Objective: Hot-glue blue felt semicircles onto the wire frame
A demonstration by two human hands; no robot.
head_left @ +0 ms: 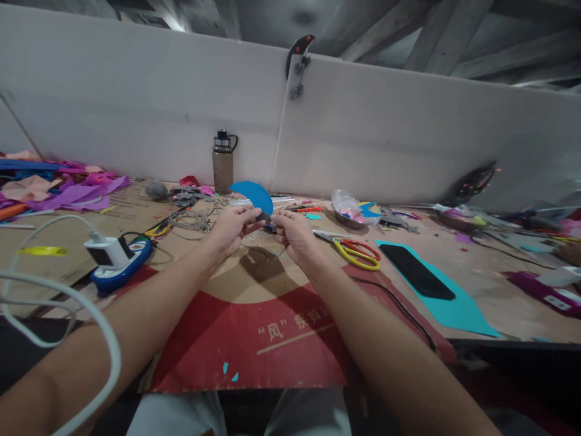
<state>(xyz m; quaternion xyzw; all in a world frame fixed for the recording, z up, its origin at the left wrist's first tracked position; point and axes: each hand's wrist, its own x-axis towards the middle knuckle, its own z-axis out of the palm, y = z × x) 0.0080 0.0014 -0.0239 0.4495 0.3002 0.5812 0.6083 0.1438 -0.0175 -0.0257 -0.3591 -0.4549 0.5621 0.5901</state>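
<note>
A blue crescent-shaped piece is raised above the table in front of me. My left hand pinches it near its lower end, thumb and fingers closed. Close beside it, my right hand has its fingertips pressed together by the same end of the crescent. Between the two hands is a small dark cluster, too small to make out; whatever the right fingers grip is partly hidden. Under both hands lies a red and brown cardboard sheet, with tiny blue scraps on it.
Scissors with red and yellow handles and a black phone on turquoise sheet lie to the right. At left are a blue power strip with a charger and white cable. A bottle stands by the white partition.
</note>
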